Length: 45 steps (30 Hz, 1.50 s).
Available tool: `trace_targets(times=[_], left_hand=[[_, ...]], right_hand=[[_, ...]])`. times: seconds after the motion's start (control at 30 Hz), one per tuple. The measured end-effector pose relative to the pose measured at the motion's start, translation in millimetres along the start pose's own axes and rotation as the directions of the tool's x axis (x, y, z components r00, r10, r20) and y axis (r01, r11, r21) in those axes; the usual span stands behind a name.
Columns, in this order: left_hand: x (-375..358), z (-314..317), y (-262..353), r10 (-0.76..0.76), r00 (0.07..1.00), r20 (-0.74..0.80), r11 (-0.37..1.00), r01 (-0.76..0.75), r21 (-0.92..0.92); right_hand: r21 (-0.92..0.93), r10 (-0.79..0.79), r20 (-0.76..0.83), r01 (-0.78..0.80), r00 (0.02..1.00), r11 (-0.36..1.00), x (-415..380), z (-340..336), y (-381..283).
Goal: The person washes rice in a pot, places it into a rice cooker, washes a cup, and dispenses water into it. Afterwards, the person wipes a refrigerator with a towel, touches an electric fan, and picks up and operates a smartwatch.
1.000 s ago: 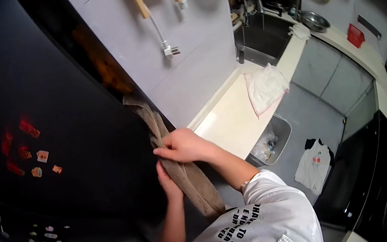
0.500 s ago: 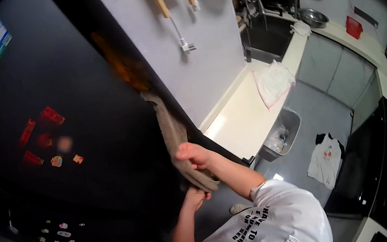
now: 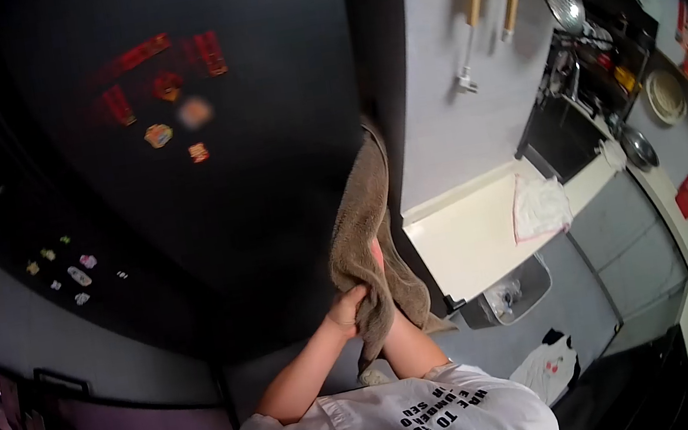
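A brown-grey towel (image 3: 357, 204) hangs in folds along the edge of a dark refrigerator door (image 3: 269, 181), its upper end close against that edge. My left hand (image 3: 347, 310) is closed around the towel's lower left part. From the right, my right forearm (image 3: 411, 346) runs up behind the towel's folds. Cloth covers most of my right hand (image 3: 378, 254); only a small pinkish patch shows, so its fingers cannot be made out.
Right of the refrigerator stands a white counter (image 3: 461, 234) with a white cloth (image 3: 539, 207) on it. Below is a grey bin (image 3: 535, 289) holding plastic. A shirt (image 3: 546, 369) lies on the floor. A sink (image 3: 562, 136) and a metal bowl (image 3: 639, 147) are farther back.
The view has swung left, so the counter appears farther right. The towel is now spread in looser folds. My right hand, visible on the towel before, is now mostly behind it.
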<state>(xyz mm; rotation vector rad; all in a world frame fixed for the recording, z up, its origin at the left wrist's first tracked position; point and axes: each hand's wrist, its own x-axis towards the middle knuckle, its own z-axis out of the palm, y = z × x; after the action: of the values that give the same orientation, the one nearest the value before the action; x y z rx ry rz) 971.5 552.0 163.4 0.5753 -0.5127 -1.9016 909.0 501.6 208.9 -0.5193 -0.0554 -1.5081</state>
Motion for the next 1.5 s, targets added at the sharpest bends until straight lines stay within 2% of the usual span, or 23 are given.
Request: trace_targets(times=[0.07,0.1,0.17,0.2,0.23,0.27,0.37,0.4,0.5,0.57,0.67,0.77,0.83,0.9,0.97,1.03,1.07,1.1,1.17,1.23,1.27,1.3,1.5], left_hand=[[-3.4,20.9,-1.0,0.029,0.999,-0.025,0.984,-0.033,-0.172],[-7.0,27.2,0.6,0.022,0.996,-0.090,0.986,-0.037,-0.164],[-16.2,42.6,6.2,-0.017,0.949,-0.316,0.997,-0.008,-0.077],[-19.2,38.1,8.6,-0.001,0.948,-0.319,0.997,-0.025,-0.079],[-20.4,29.9,9.1,-0.056,0.951,-0.305,0.997,0.040,-0.059],[-20.7,21.3,11.8,-0.083,0.950,-0.301,0.996,0.071,-0.050],[-21.1,-7.9,29.7,-0.171,0.983,-0.064,0.957,0.151,-0.247],[-24.8,-10.9,40.5,-0.155,0.984,0.083,0.971,0.168,-0.171],[-20.2,22.8,47.3,-0.019,0.991,-0.135,0.995,0.032,0.094],[-19.7,24.9,39.8,0.063,0.971,-0.231,0.973,-0.009,0.230],[-8.9,6.3,28.2,0.268,0.947,-0.177,0.886,-0.170,0.431],[-5.4,-5.0,12.3,0.410,0.907,-0.097,0.751,-0.275,0.600],[-7.2,-15.5,3.3,0.387,0.910,-0.150,0.756,-0.220,0.616],[2.1,-41.1,-4.0,0.413,0.895,-0.169,0.698,-0.192,0.690],[-10.9,-14.9,12.5,0.414,0.862,-0.292,0.852,-0.254,0.459],[-25.0,-0.1,24.9,0.124,0.855,-0.504,0.982,-0.178,-0.061],[-35.2,-7.2,24.4,-0.141,0.908,-0.394,0.931,-0.013,-0.364],[-46.3,-7.5,16.1,-0.073,0.908,-0.413,0.907,-0.112,-0.406],[-48.3,-20.1,-9.5,0.258,0.900,-0.350,0.965,-0.257,0.051],[-50.1,-26.4,-23.4,0.644,0.715,-0.272,0.635,-0.301,0.711],[-51.7,-26.9,-16.0,0.678,0.705,-0.208,0.509,-0.246,0.825],[-44.2,-33.9,-18.8,0.782,0.609,-0.132,0.314,-0.203,0.927],[-50.2,-24.4,-15.5,0.766,0.569,-0.299,0.440,-0.125,0.889]], right_hand=[[-0.672,-0.145,-0.121,0.027,0.982,0.740,-2.5,21.5,-9.3],[-0.669,-0.132,-0.104,0.028,0.986,0.742,-1.9,8.4,-7.6],[-0.935,-0.298,-0.072,0.040,0.952,0.353,-5.0,-9.7,-1.6],[-0.928,-0.346,-0.186,-0.048,0.919,0.371,-11.0,-11.0,1.7],[-0.528,-0.223,-0.459,-0.062,0.860,0.847,-17.0,-11.5,12.5],[-0.347,-0.104,-0.431,-0.059,0.896,0.936,-27.1,-24.1,15.8],[0.035,0.179,-0.519,-0.189,0.836,0.981,-70.0,-16.1,21.1],[-0.002,0.335,-0.380,-0.363,0.862,0.932,-80.6,-19.6,15.3],[0.172,0.468,-0.332,-0.436,0.819,0.884,-81.4,7.9,0.2],[0.101,0.379,-0.434,-0.374,0.817,0.922,-85.9,7.7,11.5],[-0.475,0.037,-0.432,-0.262,0.901,0.840,-89.9,-10.8,27.3],[0.046,0.133,-0.375,-0.125,0.918,0.991,-102.2,-47.3,37.4],[-0.051,0.192,-0.249,-0.211,0.949,0.976,-105.8,-71.5,37.2],[-0.415,0.191,-0.258,-0.288,0.947,0.863,-124.2,-99.9,42.9],[-0.474,0.260,-0.336,-0.401,0.905,0.784,-132.7,-108.9,47.5],[-0.496,0.319,-0.370,-0.476,0.872,0.726,-138.0,-119.4,51.1],[-0.509,0.347,-0.387,-0.512,0.854,0.692,-136.6,-125.1,51.1],[-0.527,0.359,-0.391,-0.526,0.848,0.668,-136.9,-130.6,50.4],[-0.562,0.379,-0.404,-0.553,0.832,0.615,-132.1,-138.4,50.6],[-0.591,0.381,-0.415,-0.563,0.826,0.578,-126.4,-144.1,51.4],[-0.603,0.386,-0.418,-0.569,0.823,0.560,-122.5,-145.9,52.9],[-0.616,0.390,-0.420,-0.573,0.820,0.541,-119.8,-147.1,55.7],[-0.671,0.424,-0.413,-0.584,0.806,0.457,-108.4,-158.9,61.7]])
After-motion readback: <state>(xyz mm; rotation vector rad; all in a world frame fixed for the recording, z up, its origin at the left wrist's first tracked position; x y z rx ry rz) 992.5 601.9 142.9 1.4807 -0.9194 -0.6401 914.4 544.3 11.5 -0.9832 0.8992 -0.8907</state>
